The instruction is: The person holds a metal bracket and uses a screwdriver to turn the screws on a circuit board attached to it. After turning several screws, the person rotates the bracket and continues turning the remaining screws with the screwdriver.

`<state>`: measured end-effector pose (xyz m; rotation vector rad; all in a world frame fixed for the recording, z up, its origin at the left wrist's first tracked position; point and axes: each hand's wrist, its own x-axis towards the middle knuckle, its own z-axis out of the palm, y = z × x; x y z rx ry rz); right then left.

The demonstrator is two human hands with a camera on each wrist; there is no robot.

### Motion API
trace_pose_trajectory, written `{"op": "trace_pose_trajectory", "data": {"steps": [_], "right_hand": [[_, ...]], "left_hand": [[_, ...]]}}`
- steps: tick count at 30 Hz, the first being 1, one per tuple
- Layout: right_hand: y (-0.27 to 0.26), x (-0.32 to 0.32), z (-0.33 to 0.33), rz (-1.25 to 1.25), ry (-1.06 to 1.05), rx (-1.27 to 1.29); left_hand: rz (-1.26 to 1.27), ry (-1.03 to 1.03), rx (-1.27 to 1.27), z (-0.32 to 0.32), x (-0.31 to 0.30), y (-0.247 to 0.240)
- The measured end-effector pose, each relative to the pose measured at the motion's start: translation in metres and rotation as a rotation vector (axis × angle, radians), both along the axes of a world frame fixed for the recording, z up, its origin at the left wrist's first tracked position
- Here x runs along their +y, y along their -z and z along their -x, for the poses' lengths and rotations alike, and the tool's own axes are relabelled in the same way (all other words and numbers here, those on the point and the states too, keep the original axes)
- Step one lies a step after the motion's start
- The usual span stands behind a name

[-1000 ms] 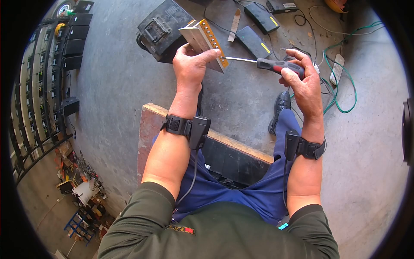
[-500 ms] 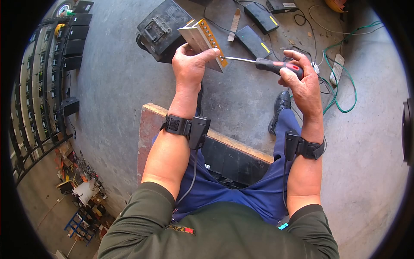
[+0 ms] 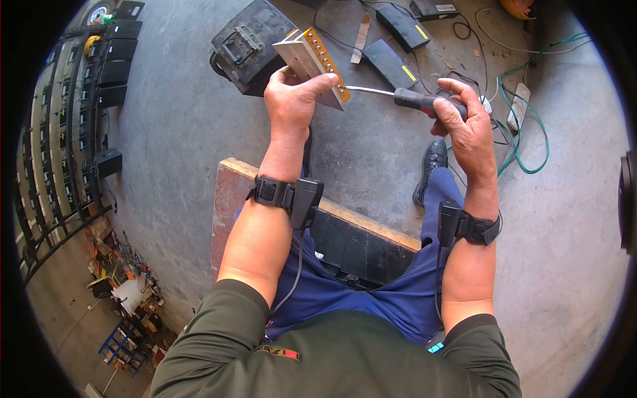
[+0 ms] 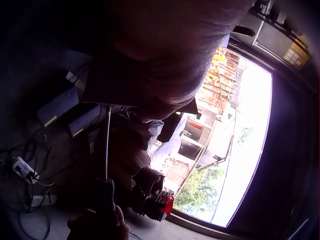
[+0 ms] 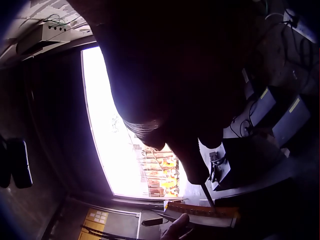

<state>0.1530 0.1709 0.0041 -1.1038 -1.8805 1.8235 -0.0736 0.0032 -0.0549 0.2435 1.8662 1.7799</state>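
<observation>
In the head view my left hand [image 3: 290,103] grips an angled metal plate [image 3: 297,60], its thumb lying over the front edge. Along that edge runs an orange strip [image 3: 316,49] with a row of screws. My right hand [image 3: 470,136] holds a screwdriver [image 3: 415,99] by its black and red handle, thumb against the near side. Its shaft points left, with the tip at the strip's lower end, just below my left thumb. The left wrist view shows the shaft [image 4: 107,142] reaching up to the dark plate. In the right wrist view the strip [image 5: 200,209] lies near the bottom.
Beyond the plate stands a bulky black case [image 3: 249,43] on the concrete floor. Black boxes [image 3: 388,63] with yellow labels, cables and a power strip [image 3: 518,106] lie at the upper right. A wood-edged board [image 3: 371,229] sits by my legs; a rack [image 3: 66,132] stands left.
The screwdriver handle has turned in my right hand: its red marks have shifted, and thumb and fingers have moved along it. The plate and left hand have stayed nearly in place.
</observation>
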Motion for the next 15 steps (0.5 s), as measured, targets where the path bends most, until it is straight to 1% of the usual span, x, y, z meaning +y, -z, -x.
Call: {"op": "trace_pose_trajectory", "data": {"steps": [1, 3, 4, 6, 7, 9, 10, 12, 13, 15], "right_hand": [[0.0, 0.0, 0.0, 0.0, 0.0, 0.0], [-0.001, 0.002, 0.0, 0.1, -0.001, -0.052], [0.0, 0.0, 0.001, 0.1, -0.001, -0.051], [0.005, -0.004, 0.0, -0.203, -0.027, 0.067], [0.007, -0.004, 0.0, -0.203, -0.026, 0.066], [0.011, -0.004, 0.0, -0.329, -0.016, 0.119], [0.008, -0.003, 0.0, -0.329, -0.015, 0.119], [0.0, -0.002, 0.0, -0.052, -0.006, 0.018], [-0.001, -0.001, 0.001, -0.052, -0.006, 0.018], [-0.001, -0.001, 0.001, 0.067, 0.011, 0.0]], "left_hand": [[-0.003, 0.001, -0.006, 0.0, 0.0, 0.0], [-0.001, 0.0, -0.002, 0.0, 0.0, 0.002], [0.002, -0.003, 0.003, 0.0, 0.0, 0.001], [-0.002, 0.001, -0.002, 0.001, 0.0, 0.0], [-0.006, 0.006, -0.007, 0.0, 0.0, 0.0], [0.001, 0.004, -0.005, -0.001, 0.001, -0.002], [0.009, 0.003, -0.003, -0.001, 0.001, -0.002], [0.012, 0.003, -0.003, -0.001, 0.0, -0.002], [0.015, 0.003, -0.003, 0.0, 0.0, -0.002], [0.003, 0.008, -0.013, 0.0, 0.0, 0.0]]}}
